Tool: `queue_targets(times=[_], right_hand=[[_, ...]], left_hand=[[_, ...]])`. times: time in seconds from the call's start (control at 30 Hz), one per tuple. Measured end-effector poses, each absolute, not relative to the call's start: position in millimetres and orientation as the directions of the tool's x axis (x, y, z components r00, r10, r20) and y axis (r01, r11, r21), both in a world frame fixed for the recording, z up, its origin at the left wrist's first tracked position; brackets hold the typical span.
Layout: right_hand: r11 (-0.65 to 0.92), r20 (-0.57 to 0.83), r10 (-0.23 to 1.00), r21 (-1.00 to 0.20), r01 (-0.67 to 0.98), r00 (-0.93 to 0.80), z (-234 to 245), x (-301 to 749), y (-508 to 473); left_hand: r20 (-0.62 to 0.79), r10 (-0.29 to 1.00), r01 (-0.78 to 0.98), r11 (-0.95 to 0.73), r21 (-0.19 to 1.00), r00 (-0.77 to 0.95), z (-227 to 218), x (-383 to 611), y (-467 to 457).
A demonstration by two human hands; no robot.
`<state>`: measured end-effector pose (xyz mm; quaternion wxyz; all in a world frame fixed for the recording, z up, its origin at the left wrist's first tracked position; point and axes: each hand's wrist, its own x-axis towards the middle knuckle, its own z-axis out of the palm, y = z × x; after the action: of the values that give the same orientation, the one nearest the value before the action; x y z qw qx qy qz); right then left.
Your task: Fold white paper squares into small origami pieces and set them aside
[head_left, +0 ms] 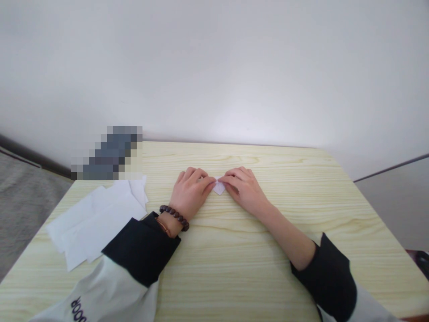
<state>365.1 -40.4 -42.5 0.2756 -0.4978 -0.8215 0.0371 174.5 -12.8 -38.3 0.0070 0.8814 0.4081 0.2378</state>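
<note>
Our left grip [191, 192] and right grip [244, 190] pinch a small folded white paper [219, 188] from either side, near the middle of the pale wood-grain tabletop [234, 268]. We wear a beaded bracelet [175, 214] on the left; overlapping white sheets [103, 219] lie to our left, just nearer than a dark, pixelated object [112, 152].

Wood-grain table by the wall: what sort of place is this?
Probably a room at home or an office: a wood-grain table against a pale wall, with loose white paper sheets on it.
</note>
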Motion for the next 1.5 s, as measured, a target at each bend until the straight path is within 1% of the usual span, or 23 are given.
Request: queue_targets(times=[0.17, 0.3, 0.43, 0.53, 0.63, 0.77, 0.83, 0.9, 1.03, 1.17, 1.33, 1.5], right_hand=[[0.539, 0.403, 0.808, -0.208, 0.816, -0.431, -38, 365, -44], [0.516, 0.392, 0.816, -0.160, 0.842, -0.426, -35, 362, -48], [0.463, 0.413, 0.829, -0.128, 0.877, -0.378, -35, 362, -48], [0.436, 0.421, 0.834, -0.111, 0.893, -0.355, -36, 364, -48], [0.421, 0.419, 0.848, -0.156, 0.893, -0.326, -38, 366, -47], [0.406, 0.400, 0.875, -0.300, 0.863, -0.273, -40, 367, -45], [0.420, 0.394, 0.878, -0.366, 0.831, -0.270, -41, 368, -43], [0.444, 0.391, 0.875, -0.415, 0.794, -0.285, -42, 369, -42], [0.468, 0.392, 0.871, -0.485, 0.739, -0.295, -44, 370, -41], [0.462, 0.394, 0.876, -0.518, 0.720, -0.279, -46, 371, -39], [0.449, 0.391, 0.881, -0.508, 0.735, -0.268, -48, 372, -38], [0.457, 0.365, 0.882, -0.509, 0.729, -0.298, -48, 373, -39]], left_hand=[[0.434, 0.669, 0.705, -0.702, 0.101, 0.604, -34, 174, -15], [0.420, 0.643, 0.689, -0.723, 0.058, 0.640, -29, 175, -22], [0.410, 0.652, 0.705, -0.709, 0.032, 0.637, -26, 176, -29], [0.419, 0.661, 0.709, -0.703, 0.054, 0.623, -28, 174, -29], [0.433, 0.676, 0.704, -0.699, 0.124, 0.596, -34, 171, -23], [0.436, 0.726, 0.683, -0.673, 0.285, 0.533, -42, 168, -12], [0.395, 0.758, 0.679, -0.646, 0.347, 0.519, -43, 168, -10], [0.369, 0.785, 0.694, -0.616, 0.374, 0.498, -42, 169, -9], [0.352, 0.809, 0.724, -0.582, 0.370, 0.471, -41, 171, -11], [0.328, 0.818, 0.707, -0.574, 0.413, 0.472, -41, 171, -10], [0.260, 0.839, 0.691, -0.543, 0.477, 0.479, -37, 171, -7], [0.239, 0.822, 0.647, -0.559, 0.519, 0.517, -35, 170, -7]])
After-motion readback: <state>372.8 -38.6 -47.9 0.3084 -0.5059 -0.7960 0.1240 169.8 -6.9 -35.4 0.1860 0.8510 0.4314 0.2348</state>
